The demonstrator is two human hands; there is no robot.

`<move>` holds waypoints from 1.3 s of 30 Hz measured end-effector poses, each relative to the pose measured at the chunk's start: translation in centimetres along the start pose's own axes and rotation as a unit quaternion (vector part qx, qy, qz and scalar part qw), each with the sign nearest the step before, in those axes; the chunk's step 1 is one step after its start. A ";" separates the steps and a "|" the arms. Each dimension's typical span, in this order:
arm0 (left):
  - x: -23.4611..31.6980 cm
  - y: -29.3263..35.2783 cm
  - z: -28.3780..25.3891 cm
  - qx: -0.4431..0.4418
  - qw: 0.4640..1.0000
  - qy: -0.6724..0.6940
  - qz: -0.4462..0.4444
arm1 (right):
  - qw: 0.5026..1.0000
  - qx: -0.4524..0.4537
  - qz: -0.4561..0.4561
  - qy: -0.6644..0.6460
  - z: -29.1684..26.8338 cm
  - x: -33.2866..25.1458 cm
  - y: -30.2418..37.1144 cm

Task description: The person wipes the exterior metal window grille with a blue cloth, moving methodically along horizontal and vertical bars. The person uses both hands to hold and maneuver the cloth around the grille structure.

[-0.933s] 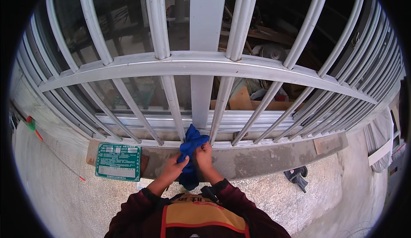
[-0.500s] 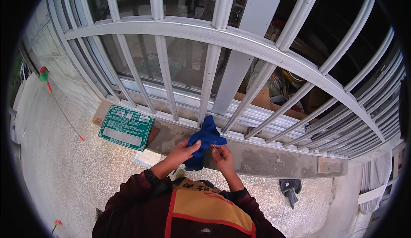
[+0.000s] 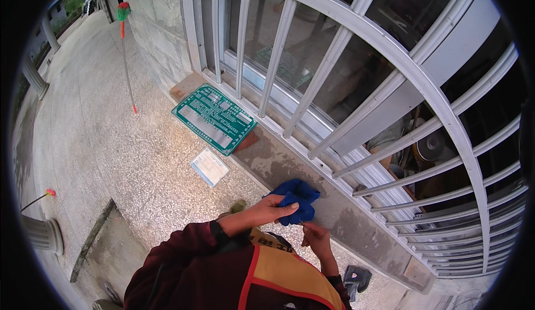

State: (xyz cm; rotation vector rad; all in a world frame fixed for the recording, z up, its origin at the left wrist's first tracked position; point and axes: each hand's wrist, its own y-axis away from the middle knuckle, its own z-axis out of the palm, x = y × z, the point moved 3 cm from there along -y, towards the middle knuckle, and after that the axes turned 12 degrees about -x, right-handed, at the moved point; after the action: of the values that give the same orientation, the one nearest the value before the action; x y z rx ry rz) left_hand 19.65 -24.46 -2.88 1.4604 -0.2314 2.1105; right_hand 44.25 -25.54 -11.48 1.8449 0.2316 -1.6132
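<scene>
A crumpled dark blue cloth [image 3: 294, 194] hangs over the concrete sill in front of the barred window. My left hand [image 3: 268, 210] is closed on it, with the thumb pressed on top of the fabric. Close by the lower edge of the cloth, my right hand [image 3: 316, 238] has its fingers pinched together. Something thin seems to show at those fingertips, too small to name. Part of the blue fabric is covered by my left fingers.
Metal window bars [image 3: 334, 76] rise close beyond the sill [image 3: 340, 215]. A green printed board [image 3: 214, 119] lies on the sill's left part, with a pale card [image 3: 210, 166] on the floor below. A black object [image 3: 356, 279] lies at lower right; a red-green broom [image 3: 123, 11] leans far left.
The view has swung leftward, so window, board and broom sit further right in it. Both hands stay at the blue cloth, which is now more bunched up.
</scene>
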 end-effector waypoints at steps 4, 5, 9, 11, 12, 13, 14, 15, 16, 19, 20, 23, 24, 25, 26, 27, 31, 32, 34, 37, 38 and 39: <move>0.4 2.7 0.1 0.012 0.999 0.034 0.037 | 0.997 -0.070 0.020 0.027 0.1 0.6 0.1; 0.5 3.3 0.0 0.018 0.999 0.036 0.029 | 0.996 -0.060 0.038 0.051 0.1 0.8 0.1; 2.4 4.8 0.4 0.021 0.999 0.003 0.042 | 0.988 -0.069 0.057 0.128 1.2 0.8 -0.4; 3.7 5.4 1.1 -0.002 0.998 -0.032 0.046 | 0.979 -0.063 0.044 0.188 2.3 0.4 -1.1; 4.6 5.5 1.2 -0.019 0.996 -0.073 0.054 | 0.984 -0.077 0.039 0.155 3.0 0.2 -1.5; 5.4 5.5 1.3 -0.042 0.993 -0.104 0.047 | 0.982 -0.081 0.036 0.169 3.5 -0.3 -1.9; 6.2 5.6 1.5 -0.071 0.990 -0.100 0.062 | 0.977 -0.075 -0.024 0.196 4.4 -1.1 -2.4; 7.2 5.5 1.6 -0.095 0.980 -0.146 0.094 | 0.972 -0.068 -0.073 0.213 5.2 -1.9 -3.1; 8.2 5.3 1.7 -0.125 0.968 -0.181 0.117 | 0.974 -0.093 -0.096 0.181 5.6 -2.8 -3.2; 10.3 4.6 2.2 -0.195 0.942 -0.235 0.138 | 0.955 -0.131 -0.143 0.223 7.2 -5.9 -4.2; 10.9 4.2 2.2 -0.215 0.931 -0.272 0.116 | 0.954 -0.137 -0.133 0.231 7.2 -6.8 -3.8; 12.3 3.7 2.1 -0.272 0.904 -0.323 0.067 | 0.964 -0.145 -0.104 0.198 8.1 -8.8 -2.6; 12.9 3.7 2.0 -0.274 0.898 -0.331 0.094 | 0.967 -0.155 -0.097 0.178 8.6 -9.1 -2.0; 13.3 3.6 1.4 -0.259 0.902 -0.333 0.092 | 0.970 -0.159 -0.087 0.159 8.9 -9.3 -1.6; 13.4 3.6 0.7 -0.251 0.908 -0.327 0.074 | 0.979 -0.129 -0.113 0.113 9.4 -9.3 -0.8; 13.6 3.6 0.0 -0.254 0.915 -0.302 0.088 | 0.988 -0.131 -0.062 0.046 9.6 -9.0 -0.7; 12.6 1.8 -3.4 -0.184 0.960 -0.145 0.155 | 0.981 -0.154 0.008 -0.120 11.1 -8.2 -0.2; 12.0 1.2 -4.4 -0.160 0.962 -0.122 0.184 | 0.983 -0.115 0.001 -0.143 11.4 -7.9 0.4; 9.8 0.4 -6.5 -0.123 0.983 -0.078 0.109 | 0.975 -0.071 0.007 -0.209 11.8 -7.5 0.9; 6.5 0.7 -8.9 -0.106 0.988 -0.100 0.049 | 0.996 0.017 0.022 0.087 12.4 -7.1 2.2; 5.5 1.0 -9.2 -0.118 0.988 -0.087 0.048 | 0.989 0.036 0.041 0.137 12.4 -7.0 2.6; 4.8 1.2 -9.5 -0.130 0.988 -0.075 0.048 | 0.979 0.061 0.044 0.191 12.2 -7.2 3.1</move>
State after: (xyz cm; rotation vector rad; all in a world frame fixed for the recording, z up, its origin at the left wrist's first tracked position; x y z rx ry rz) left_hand 10.13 -19.67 -2.04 1.4750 -0.6218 1.9579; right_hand 34.36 -32.92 -3.86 2.2214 0.2187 -1.2258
